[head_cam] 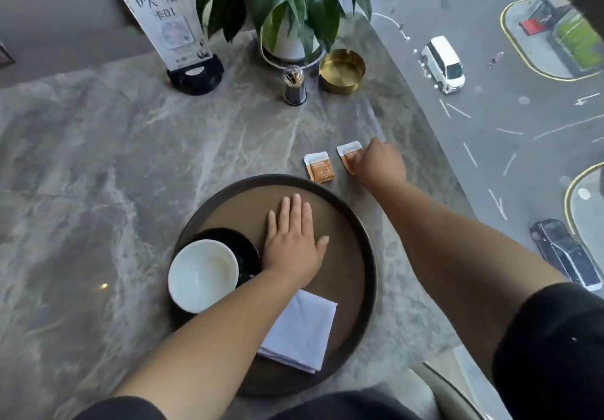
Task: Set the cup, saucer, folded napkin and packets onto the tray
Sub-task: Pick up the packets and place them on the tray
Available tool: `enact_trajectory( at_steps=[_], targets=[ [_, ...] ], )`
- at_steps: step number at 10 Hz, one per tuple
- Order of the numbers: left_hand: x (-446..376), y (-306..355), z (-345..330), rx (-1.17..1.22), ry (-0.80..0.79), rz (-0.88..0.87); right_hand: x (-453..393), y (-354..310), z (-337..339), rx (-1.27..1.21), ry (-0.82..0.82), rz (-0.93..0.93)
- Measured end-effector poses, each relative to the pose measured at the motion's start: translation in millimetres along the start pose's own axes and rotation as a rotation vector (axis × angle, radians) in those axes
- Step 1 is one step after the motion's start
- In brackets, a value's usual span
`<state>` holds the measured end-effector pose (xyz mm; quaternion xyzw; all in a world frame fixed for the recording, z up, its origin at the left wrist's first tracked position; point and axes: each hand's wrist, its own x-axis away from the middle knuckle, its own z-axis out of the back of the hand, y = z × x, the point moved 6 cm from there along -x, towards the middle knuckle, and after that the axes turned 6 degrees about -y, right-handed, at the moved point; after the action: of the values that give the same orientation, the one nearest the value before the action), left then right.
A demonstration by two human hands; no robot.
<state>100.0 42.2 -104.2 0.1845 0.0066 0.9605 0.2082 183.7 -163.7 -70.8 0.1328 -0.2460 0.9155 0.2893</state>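
Round dark tray (366, 239) sits on the grey marble table (98, 158), near edge toward us. On its left half we note the black saucer (243, 249) with the white cup (202, 275) standing upright on it, empty as far as we can see. The folded napkin (302, 331), pale lavender-white, lies on the tray's near right part, partly under the left forearm. Left hand (292, 243) lies flat, palm down, fingers spread on the bare tray floor just right of the saucer, gripping nothing. Two orange-and-white packets lie on the table just beyond the tray's far right rim: the left packet (319, 167) lies alone, untouched; the right packet (349, 156) has the right hand (380, 162) on its right edge, fingertips down on it. We cannot tell whether the fingers have pinched it or only rest on it. Farther back: a potted plant (287, 10), a brass ashtray (341, 71), a toothpick holder (294, 86), a sign stand (183, 37).
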Motion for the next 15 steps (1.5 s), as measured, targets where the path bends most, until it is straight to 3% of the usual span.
enact_trajectory(
  at_steps=[1, 3, 5, 6, 9, 11, 12, 13, 14, 15],
  targets=[
    [-0.7, -0.1, -1.7, -0.010, 0.006, 0.001, -10.4, 0.0, -0.9, -0.138, -0.136, -0.062],
    [-2.8, 0.1, -3.5, -0.001, -0.003, 0.001, 2.9, -6.3, -6.2, -0.623, -0.224, -0.074],
    [-2.7, -0.2, -2.7, -0.013, -0.001, -0.004, 9.9, -35.7, -27.4, -0.540, -0.261, -0.035],
    [-2.3, -0.3, -2.6, -0.010, -0.003, -0.006, 12.0, -38.0, -30.3, -0.297, -0.212, -0.011],
    [-3.2, -0.2, -4.2, -0.022, -0.025, 0.001, 15.9, -48.8, -29.7, -0.125, -0.144, 0.002],
    [-3.3, -0.2, -2.8, -0.005, -0.037, -0.002, 13.0, -46.8, -31.3, -0.263, -0.134, -0.004],
    [-3.3, 1.1, 2.1, 0.041, -0.085, 0.004, 10.4, -33.9, -25.0, -0.540, -0.118, -0.013],
    [-8.4, -3.3, 22.4, 0.234, -0.074, 0.003, 17.8, -21.1, -13.5, -0.754, -0.139, -0.009],
    [-18.1, -19.9, 60.4, 0.620, 0.073, 0.069, 37.4, -13.7, -5.6, -0.905, -0.197, 0.047],
    [-27.7, -24.7, 81.6, 1.004, 0.007, 0.140, 66.0, -10.6, -4.0, -1.032, -0.258, 0.097]
  ],
)
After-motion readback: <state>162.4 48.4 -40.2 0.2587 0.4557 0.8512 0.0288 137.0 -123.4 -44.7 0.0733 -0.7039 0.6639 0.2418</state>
